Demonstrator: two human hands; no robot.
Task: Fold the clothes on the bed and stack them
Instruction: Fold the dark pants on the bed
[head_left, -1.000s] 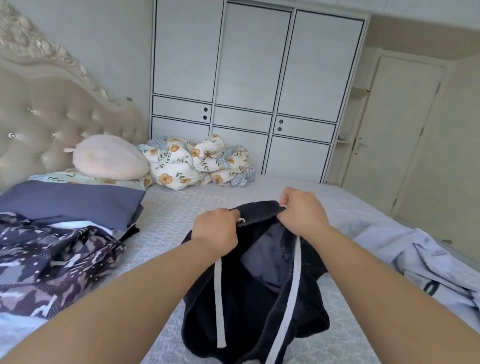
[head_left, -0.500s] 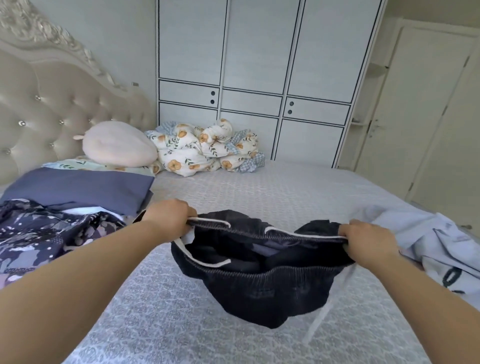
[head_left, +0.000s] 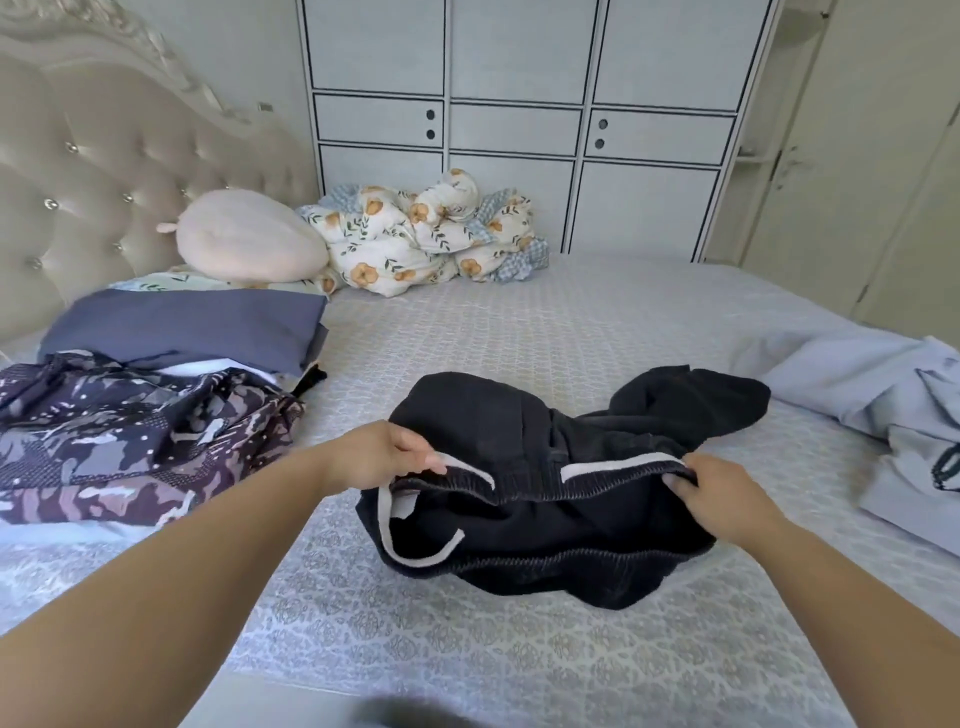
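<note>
The black pants (head_left: 545, 467) lie crumpled in the middle of the bed (head_left: 519, 332), waistband toward the person and legs bunched away toward the far side. Each hand has the waistband at one end. The left hand (head_left: 384, 457) is curled closed with the elastic edge pinched between thumb and fingers. The right hand (head_left: 717, 488) is closed the same way on the opposite end. Gripping both ends like this keeps the band stretched into a straight line, which I'd say is meant to square the garment up before any fold goes in. A white drawstring (head_left: 415, 540) hangs loose in a loop near the left hand and a second white strip shows along the band by the right.

The cloth is resting on the bed, not held in the air, so the mattress carries the weight and the hands only steer. The legs look twisted, so I judge they need smoothing flat first.

To the person's left sits a patterned garment (head_left: 119, 441) with a folded blue piece (head_left: 182, 327) just behind it, which looks like the stack in progress. On the right a pale blue garment (head_left: 872, 395) lies rumpled and unfolded, well apart from that stack. A pink pillow (head_left: 244, 234) and a floral duvet (head_left: 415, 234) are pushed up near the headboard, leaving the centre free for working.
</note>
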